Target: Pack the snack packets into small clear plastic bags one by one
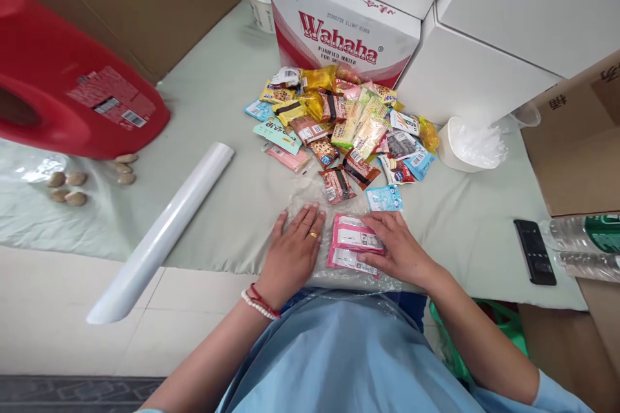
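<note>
My left hand (293,248) lies flat on a clear plastic bag (323,264), its fingers stretched out. To its right, pink-and-white packets (357,237) rest on the bag, one overlapping another. My right hand (400,245) grips the right end of the upper packet between thumb and fingers. Just beyond my right fingertips lies a small light-blue packet (383,198). A heap of wrapped snacks (334,119) in yellow, green, brown and other wrappers spreads out past both hands.
Behind the heap stands a white-and-red Wahaha carton (343,32). A white roll (165,232) juts over the table's front edge, near a red jug (72,77) and several brown nuts or stones (76,179). At right are a paper bowl (455,145), a black phone (534,251) and plastic bottles (581,235).
</note>
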The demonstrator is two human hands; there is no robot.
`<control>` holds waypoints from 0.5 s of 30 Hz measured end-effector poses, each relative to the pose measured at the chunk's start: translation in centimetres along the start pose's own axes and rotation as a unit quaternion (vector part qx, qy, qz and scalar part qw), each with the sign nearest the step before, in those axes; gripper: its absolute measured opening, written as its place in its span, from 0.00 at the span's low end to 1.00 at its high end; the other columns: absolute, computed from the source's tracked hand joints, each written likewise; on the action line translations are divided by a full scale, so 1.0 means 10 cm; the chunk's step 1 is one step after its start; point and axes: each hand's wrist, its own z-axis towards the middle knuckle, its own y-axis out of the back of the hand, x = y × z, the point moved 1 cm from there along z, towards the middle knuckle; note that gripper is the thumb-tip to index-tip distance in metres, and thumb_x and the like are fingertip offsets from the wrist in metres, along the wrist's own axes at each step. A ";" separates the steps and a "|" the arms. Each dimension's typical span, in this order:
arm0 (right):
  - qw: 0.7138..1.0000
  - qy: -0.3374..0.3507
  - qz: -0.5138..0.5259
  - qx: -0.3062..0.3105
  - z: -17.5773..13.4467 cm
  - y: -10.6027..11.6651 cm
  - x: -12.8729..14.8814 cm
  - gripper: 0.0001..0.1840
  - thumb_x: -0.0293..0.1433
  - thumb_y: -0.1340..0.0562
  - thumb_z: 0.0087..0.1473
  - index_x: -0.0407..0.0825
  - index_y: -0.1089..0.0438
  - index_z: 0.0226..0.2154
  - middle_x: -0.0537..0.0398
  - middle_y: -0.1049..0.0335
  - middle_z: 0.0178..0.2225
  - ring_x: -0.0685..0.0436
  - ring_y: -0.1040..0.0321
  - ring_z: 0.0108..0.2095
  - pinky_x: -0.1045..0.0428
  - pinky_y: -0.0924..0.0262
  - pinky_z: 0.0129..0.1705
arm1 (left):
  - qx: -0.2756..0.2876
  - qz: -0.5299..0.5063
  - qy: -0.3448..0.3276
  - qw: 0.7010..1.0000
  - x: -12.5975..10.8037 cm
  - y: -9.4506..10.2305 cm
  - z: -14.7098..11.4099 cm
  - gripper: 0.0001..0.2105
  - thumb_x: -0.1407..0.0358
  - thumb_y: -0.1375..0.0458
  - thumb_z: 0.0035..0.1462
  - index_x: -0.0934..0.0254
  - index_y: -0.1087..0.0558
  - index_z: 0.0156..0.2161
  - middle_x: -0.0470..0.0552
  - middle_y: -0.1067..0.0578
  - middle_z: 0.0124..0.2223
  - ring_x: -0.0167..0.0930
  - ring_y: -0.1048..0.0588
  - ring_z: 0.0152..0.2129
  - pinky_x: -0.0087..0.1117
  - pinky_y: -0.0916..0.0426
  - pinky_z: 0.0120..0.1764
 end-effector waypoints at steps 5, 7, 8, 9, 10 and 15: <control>0.999 -0.038 -0.027 -0.004 0.00 -0.05 0.00 0.36 0.48 0.33 0.60 0.53 0.36 0.65 0.41 0.34 0.58 0.29 0.40 0.55 0.33 0.40 0.57 | -0.021 -0.020 0.000 1.000 -0.01 -0.03 0.00 0.25 0.65 0.54 0.72 0.62 0.40 0.71 0.57 0.39 0.72 0.42 0.38 0.69 0.55 0.52 0.70; 0.999 -0.036 -0.018 -0.026 -0.03 -0.04 0.00 0.38 0.48 0.32 0.59 0.54 0.37 0.66 0.41 0.34 0.57 0.30 0.40 0.55 0.34 0.39 0.57 | -0.019 -0.026 0.000 0.999 -0.01 -0.03 0.00 0.25 0.65 0.54 0.72 0.61 0.40 0.71 0.57 0.38 0.72 0.42 0.38 0.69 0.55 0.51 0.70; 0.998 -0.032 -0.012 -0.043 -0.05 -0.02 0.00 0.39 0.48 0.32 0.58 0.54 0.38 0.67 0.41 0.34 0.56 0.30 0.40 0.55 0.34 0.39 0.57 | -0.017 -0.027 0.000 0.999 0.00 -0.02 0.00 0.24 0.65 0.54 0.72 0.62 0.39 0.70 0.56 0.38 0.72 0.42 0.38 0.69 0.55 0.51 0.69; 0.998 -0.028 -0.006 -0.061 -0.08 0.00 0.01 0.40 0.48 0.32 0.59 0.54 0.39 0.67 0.41 0.35 0.56 0.30 0.41 0.55 0.35 0.39 0.58 | -0.015 -0.027 0.001 1.000 0.00 -0.02 0.00 0.24 0.65 0.54 0.72 0.62 0.39 0.70 0.56 0.38 0.72 0.42 0.38 0.69 0.55 0.51 0.69; 0.997 -0.022 -0.001 -0.077 -0.11 0.03 0.02 0.40 0.48 0.32 0.59 0.53 0.40 0.68 0.41 0.36 0.56 0.30 0.41 0.56 0.35 0.39 0.58 | -0.014 -0.026 0.001 1.000 0.00 -0.02 0.01 0.24 0.65 0.54 0.72 0.62 0.38 0.70 0.56 0.38 0.72 0.42 0.38 0.69 0.55 0.51 0.69; 0.997 -0.004 -0.023 -0.067 -0.24 0.04 0.16 0.37 0.44 0.31 0.59 0.53 0.39 0.67 0.41 0.36 0.56 0.30 0.42 0.56 0.35 0.41 0.58 | -0.015 -0.025 0.002 1.000 0.01 -0.02 0.00 0.23 0.65 0.54 0.72 0.62 0.38 0.70 0.56 0.38 0.72 0.42 0.38 0.69 0.55 0.51 0.69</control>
